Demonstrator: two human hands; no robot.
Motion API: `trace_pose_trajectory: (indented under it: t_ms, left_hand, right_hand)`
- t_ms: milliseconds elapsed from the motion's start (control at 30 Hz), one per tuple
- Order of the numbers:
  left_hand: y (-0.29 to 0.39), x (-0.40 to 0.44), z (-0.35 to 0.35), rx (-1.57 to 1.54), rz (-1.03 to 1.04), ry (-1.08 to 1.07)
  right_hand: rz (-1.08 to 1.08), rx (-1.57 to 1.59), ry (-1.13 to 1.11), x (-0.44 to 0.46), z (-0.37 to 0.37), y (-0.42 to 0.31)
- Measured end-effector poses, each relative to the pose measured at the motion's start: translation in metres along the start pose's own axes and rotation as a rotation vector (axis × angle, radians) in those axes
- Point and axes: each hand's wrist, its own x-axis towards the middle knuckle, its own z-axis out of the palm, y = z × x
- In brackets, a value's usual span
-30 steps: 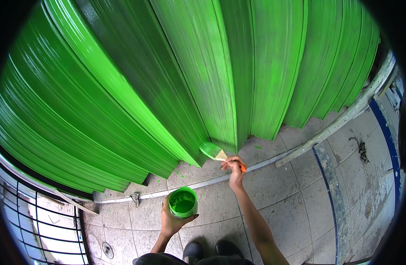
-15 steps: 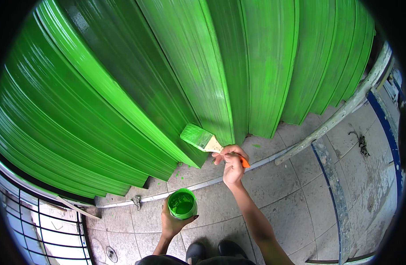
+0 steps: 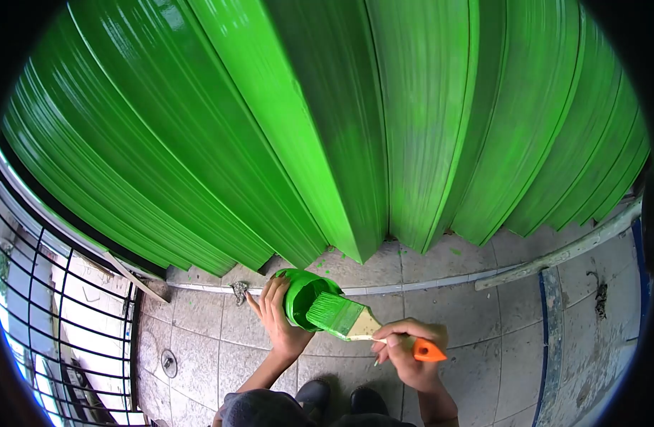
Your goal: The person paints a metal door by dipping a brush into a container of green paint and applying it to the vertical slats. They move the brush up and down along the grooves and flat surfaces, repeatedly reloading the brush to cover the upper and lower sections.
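Observation:
My left hand (image 3: 278, 319) is wrapped round a container of green paint (image 3: 293, 286), tilted with its mouth toward the right. In my right hand (image 3: 414, 350) is a paintbrush (image 3: 364, 324) with a pale handle ending in orange. Its green-coated bristles reach to the mouth of the container; whether they touch the paint inside I cannot tell. Beyond both hands rises a folded green metal panel (image 3: 334, 149). Its left folds look glossy and evenly green, while the folds to the right are duller and streaked.
Grey floor tiles (image 3: 476, 356) with green drips near the panel lie underfoot. A black grid railing (image 3: 70, 313) stands at the left. A long pale pole (image 3: 555, 250) and a paint-stained blue-edged bar (image 3: 551, 341) lie at the right. My dark shoes (image 3: 314, 391) show below.
The brush has moved from the panel's lower edge down to the container. My left hand has raised and tilted the container. The view has shifted, with the panel turned slightly.

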Motion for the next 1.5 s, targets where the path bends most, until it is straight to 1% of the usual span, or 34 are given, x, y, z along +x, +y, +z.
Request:
trace_pose_trajectory:
  t_ms: [67, 100, 233, 333, 367, 467, 500, 600, 633, 733, 767, 833, 967, 1067, 1167, 1267, 1300, 1400, 1433, 1500]
  left_hand:
    - [-0.001, 0.001, -0.001, 0.021, 0.049, 0.063]
    - [-0.001, 0.001, -0.001, 0.032, 0.082, 0.106]
    - [-0.009, 0.002, -0.002, 0.005, 0.160, 0.245]
    - [-0.011, 0.004, -0.004, -0.062, 0.203, 0.339]
    - [-0.013, 0.003, -0.001, -0.093, 0.211, 0.384]
    - [-0.024, -0.003, 0.008, -0.131, 0.231, 0.467]
    - [-0.027, -0.004, 0.010, -0.135, 0.236, 0.485]
    - [-0.026, -0.008, 0.016, -0.248, 0.197, 0.553]
    - [-0.025, -0.009, 0.008, -0.160, 0.202, 0.486]
    - [-0.029, -0.009, 0.015, -0.192, 0.222, 0.548]
    - [-0.027, -0.007, 0.013, -0.181, 0.217, 0.548]
    - [-0.029, -0.009, 0.012, -0.183, 0.219, 0.530]
    - [-0.027, -0.001, 0.012, -0.169, 0.255, 0.569]
    - [-0.022, 0.002, 0.011, -0.156, 0.222, 0.546]
    - [-0.022, -0.004, 0.012, -0.175, 0.084, 0.445]
    - [-0.011, 0.000, 0.000, -0.149, -0.002, 0.283]
    - [-0.017, -0.005, 0.003, -0.132, -0.035, 0.224]
    - [-0.019, -0.010, 0.006, -0.074, -0.165, 0.105]
    - [-0.020, -0.012, 0.008, -0.100, -0.176, 0.116]
    - [-0.018, -0.011, 0.008, -0.083, -0.181, 0.063]
  right_hand:
    - [-0.066, -0.139, -0.067, 0.000, 0.008, 0.001]
    - [-0.072, -0.143, -0.089, 0.001, 0.012, 0.001]
    - [-0.417, -0.351, -0.172, 0.012, 0.027, -0.009]
    - [-0.489, -0.338, -0.205, 0.014, 0.039, -0.002]
    - [-0.556, -0.328, -0.212, 0.016, 0.042, 0.001]
    - [-0.523, -0.411, -0.271, 0.011, 0.047, 0.002]
    - [-0.565, -0.429, -0.269, 0.010, 0.049, 0.008]
    - [-0.594, -0.455, -0.242, 0.012, 0.057, 0.007]
    - [-0.649, -0.434, -0.211, 0.015, 0.060, 0.007]
    - [-0.672, -0.505, -0.237, 0.017, 0.063, 0.010]
    - [-0.603, -0.524, -0.294, 0.013, 0.063, 0.010]
    - [-0.593, -0.538, -0.306, 0.015, 0.064, 0.010]
    - [-0.586, -0.534, -0.291, 0.017, 0.065, 0.010]
    - [-0.627, -0.427, -0.268, 0.017, 0.062, 0.008]
    - [-0.556, -0.398, -0.268, 0.018, 0.057, 0.008]
    - [-0.397, -0.391, -0.261, 0.025, 0.045, 0.000]
    - [-0.321, -0.394, -0.272, 0.025, 0.039, 0.002]
    - [-0.332, -0.444, -0.254, 0.030, 0.026, 0.016]
    - [-0.259, -0.469, -0.318, 0.032, 0.020, 0.016]
    - [-0.261, -0.486, -0.356, 0.037, 0.013, 0.017]
